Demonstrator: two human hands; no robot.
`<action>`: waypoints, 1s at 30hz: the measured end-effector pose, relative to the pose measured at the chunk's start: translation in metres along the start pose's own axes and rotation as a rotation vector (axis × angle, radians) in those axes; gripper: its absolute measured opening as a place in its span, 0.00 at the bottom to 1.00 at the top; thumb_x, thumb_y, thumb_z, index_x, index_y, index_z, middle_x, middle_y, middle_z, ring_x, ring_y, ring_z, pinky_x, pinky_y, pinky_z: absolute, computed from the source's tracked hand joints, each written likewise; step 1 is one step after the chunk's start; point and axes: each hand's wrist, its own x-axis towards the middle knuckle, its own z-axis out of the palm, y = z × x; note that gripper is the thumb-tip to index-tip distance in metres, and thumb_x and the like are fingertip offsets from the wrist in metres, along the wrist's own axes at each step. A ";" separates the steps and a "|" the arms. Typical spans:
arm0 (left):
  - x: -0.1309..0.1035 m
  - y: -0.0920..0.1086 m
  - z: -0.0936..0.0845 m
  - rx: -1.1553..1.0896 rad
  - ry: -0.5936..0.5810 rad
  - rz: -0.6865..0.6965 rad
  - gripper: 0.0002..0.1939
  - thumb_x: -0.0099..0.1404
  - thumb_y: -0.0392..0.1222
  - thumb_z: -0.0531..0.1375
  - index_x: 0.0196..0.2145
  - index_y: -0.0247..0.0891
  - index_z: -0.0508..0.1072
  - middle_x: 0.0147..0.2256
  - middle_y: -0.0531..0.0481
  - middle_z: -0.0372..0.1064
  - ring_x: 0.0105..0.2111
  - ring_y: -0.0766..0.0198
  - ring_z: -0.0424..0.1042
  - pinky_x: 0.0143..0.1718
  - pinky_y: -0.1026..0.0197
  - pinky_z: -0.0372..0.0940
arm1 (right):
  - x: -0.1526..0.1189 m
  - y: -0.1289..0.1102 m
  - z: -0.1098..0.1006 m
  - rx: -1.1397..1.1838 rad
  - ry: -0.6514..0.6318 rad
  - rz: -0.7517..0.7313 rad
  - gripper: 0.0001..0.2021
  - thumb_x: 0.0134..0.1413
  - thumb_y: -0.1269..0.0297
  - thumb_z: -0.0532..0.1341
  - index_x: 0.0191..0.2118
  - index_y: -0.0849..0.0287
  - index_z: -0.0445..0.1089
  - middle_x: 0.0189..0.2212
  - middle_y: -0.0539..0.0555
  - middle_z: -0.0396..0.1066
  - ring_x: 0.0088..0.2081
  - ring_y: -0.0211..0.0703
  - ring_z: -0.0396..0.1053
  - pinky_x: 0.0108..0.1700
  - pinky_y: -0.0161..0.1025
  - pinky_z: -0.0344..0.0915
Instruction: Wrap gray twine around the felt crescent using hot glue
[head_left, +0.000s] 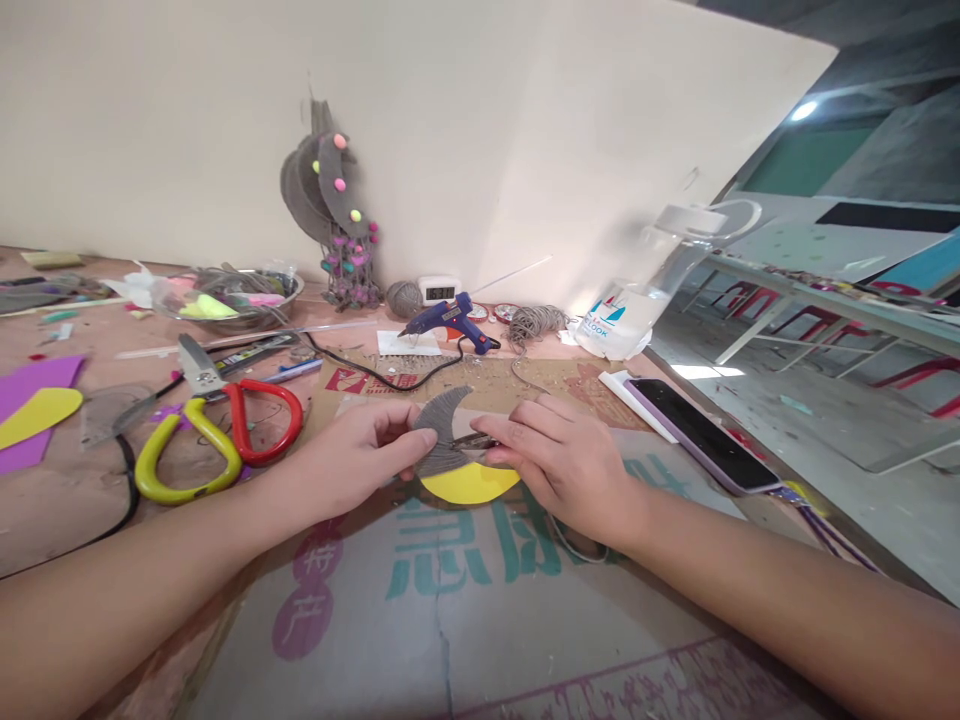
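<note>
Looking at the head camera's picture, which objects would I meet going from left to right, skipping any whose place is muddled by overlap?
Purple sheet → scissors with red and yellow handles → ribbed gray crescent → loose bundle of gray yarn → phone.

Left hand (382, 440) pinches a crescent (442, 437), its left part wrapped in grey yarn and its near edge bare yellow, above a printed cardboard sheet (360, 640); right hand (566, 455) holds a slim dark item (472, 440) against it, mostly covered by fingers. Scissors (214, 393) with red and yellow handles lie left, phone (701, 435) right. Far side: blue glue gun (450, 318), loose grey yarn bundle (536, 322) to its right, clear bottle (619, 310) farther right, pompom-dotted grey ornament (311, 185) against the pale wall (480, 130).
</note>
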 end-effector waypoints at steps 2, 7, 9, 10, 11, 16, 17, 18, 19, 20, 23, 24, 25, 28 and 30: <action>0.000 0.000 0.000 -0.011 -0.002 -0.004 0.13 0.62 0.48 0.50 0.29 0.37 0.66 0.24 0.56 0.59 0.25 0.68 0.59 0.26 0.66 0.55 | 0.000 0.000 0.000 -0.002 0.002 0.001 0.13 0.60 0.63 0.51 0.45 0.61 0.68 0.26 0.53 0.63 0.29 0.39 0.57 0.32 0.36 0.54; 0.000 0.001 0.000 -0.003 0.005 -0.011 0.13 0.62 0.48 0.51 0.27 0.37 0.65 0.23 0.56 0.59 0.24 0.68 0.59 0.26 0.66 0.55 | 0.000 0.000 0.000 -0.001 -0.009 -0.002 0.13 0.60 0.63 0.51 0.44 0.61 0.68 0.26 0.53 0.63 0.29 0.39 0.57 0.32 0.37 0.55; 0.000 0.001 0.000 -0.004 0.006 -0.014 0.13 0.62 0.48 0.51 0.26 0.37 0.65 0.23 0.56 0.59 0.24 0.68 0.59 0.26 0.66 0.55 | 0.001 0.000 0.000 -0.002 -0.012 -0.002 0.13 0.60 0.63 0.51 0.44 0.61 0.68 0.25 0.52 0.63 0.29 0.39 0.57 0.32 0.37 0.54; 0.000 0.001 0.000 -0.005 0.005 -0.016 0.13 0.62 0.48 0.51 0.26 0.37 0.65 0.23 0.56 0.59 0.24 0.68 0.60 0.26 0.66 0.55 | 0.001 0.000 0.000 -0.004 -0.015 0.000 0.13 0.60 0.63 0.51 0.44 0.61 0.68 0.25 0.52 0.63 0.29 0.39 0.57 0.32 0.37 0.54; 0.000 0.001 0.000 -0.005 0.005 -0.017 0.13 0.62 0.48 0.51 0.26 0.37 0.65 0.23 0.56 0.59 0.24 0.68 0.60 0.26 0.66 0.55 | 0.001 0.000 0.000 -0.004 -0.019 0.002 0.13 0.60 0.63 0.51 0.44 0.61 0.68 0.25 0.52 0.63 0.29 0.39 0.57 0.32 0.37 0.54; 0.001 0.001 0.000 -0.006 0.007 -0.025 0.13 0.61 0.48 0.51 0.26 0.37 0.65 0.22 0.56 0.59 0.24 0.68 0.60 0.25 0.66 0.55 | 0.001 0.000 0.000 0.001 -0.030 0.011 0.13 0.60 0.63 0.51 0.45 0.60 0.68 0.26 0.52 0.63 0.30 0.39 0.57 0.33 0.37 0.54; 0.001 0.001 0.000 -0.012 0.004 -0.028 0.13 0.61 0.48 0.51 0.26 0.37 0.65 0.23 0.56 0.59 0.24 0.68 0.60 0.25 0.66 0.55 | 0.001 0.000 0.000 0.003 -0.035 0.014 0.13 0.60 0.63 0.51 0.45 0.60 0.68 0.26 0.53 0.63 0.30 0.39 0.57 0.33 0.37 0.54; 0.001 0.000 0.000 -0.019 0.000 -0.029 0.13 0.61 0.48 0.51 0.26 0.37 0.65 0.23 0.56 0.59 0.24 0.68 0.59 0.25 0.66 0.54 | 0.001 0.000 0.001 0.005 -0.040 0.018 0.13 0.60 0.63 0.51 0.45 0.60 0.68 0.26 0.53 0.63 0.30 0.39 0.57 0.33 0.37 0.54; 0.000 0.000 -0.001 -0.026 -0.006 -0.029 0.13 0.62 0.48 0.51 0.26 0.37 0.65 0.23 0.56 0.59 0.24 0.68 0.59 0.25 0.66 0.54 | 0.001 0.000 0.001 0.007 -0.045 0.023 0.13 0.60 0.62 0.51 0.45 0.60 0.68 0.26 0.53 0.63 0.30 0.40 0.57 0.33 0.37 0.54; 0.000 0.000 -0.001 -0.033 -0.010 -0.028 0.13 0.62 0.48 0.51 0.27 0.37 0.65 0.23 0.56 0.59 0.24 0.68 0.59 0.26 0.66 0.54 | 0.001 0.000 0.001 0.009 -0.050 0.030 0.13 0.60 0.62 0.51 0.45 0.60 0.68 0.27 0.53 0.63 0.30 0.40 0.57 0.33 0.37 0.54; 0.000 -0.001 -0.002 -0.038 -0.025 -0.016 0.13 0.62 0.48 0.51 0.28 0.37 0.66 0.24 0.55 0.60 0.25 0.68 0.59 0.26 0.65 0.55 | 0.001 -0.001 0.001 0.029 -0.055 0.051 0.13 0.60 0.62 0.51 0.45 0.60 0.67 0.28 0.53 0.64 0.31 0.40 0.58 0.34 0.37 0.55; 0.000 -0.001 -0.002 -0.036 -0.028 -0.013 0.13 0.62 0.48 0.51 0.28 0.37 0.66 0.24 0.55 0.60 0.25 0.68 0.59 0.27 0.65 0.55 | 0.001 -0.001 0.001 0.038 -0.055 0.056 0.13 0.60 0.63 0.50 0.45 0.60 0.67 0.28 0.53 0.64 0.31 0.40 0.58 0.34 0.37 0.55; 0.000 -0.001 -0.002 -0.033 -0.029 -0.011 0.13 0.62 0.48 0.51 0.28 0.37 0.65 0.24 0.55 0.60 0.25 0.68 0.59 0.27 0.65 0.55 | 0.001 -0.001 0.001 0.045 -0.056 0.061 0.13 0.60 0.63 0.50 0.45 0.60 0.67 0.28 0.53 0.64 0.31 0.39 0.59 0.33 0.37 0.55; 0.000 -0.001 -0.002 -0.023 -0.032 -0.012 0.13 0.62 0.49 0.50 0.27 0.37 0.65 0.24 0.54 0.60 0.25 0.67 0.60 0.26 0.65 0.55 | 0.001 -0.001 0.001 0.053 -0.058 0.068 0.14 0.60 0.63 0.50 0.45 0.61 0.68 0.27 0.53 0.63 0.31 0.39 0.59 0.33 0.36 0.55; 0.000 -0.001 -0.002 -0.022 -0.030 -0.013 0.13 0.62 0.49 0.50 0.27 0.37 0.65 0.24 0.54 0.60 0.25 0.67 0.60 0.26 0.65 0.56 | 0.001 -0.001 0.001 0.050 -0.058 0.066 0.14 0.60 0.63 0.50 0.45 0.61 0.68 0.27 0.53 0.64 0.31 0.39 0.59 0.33 0.36 0.55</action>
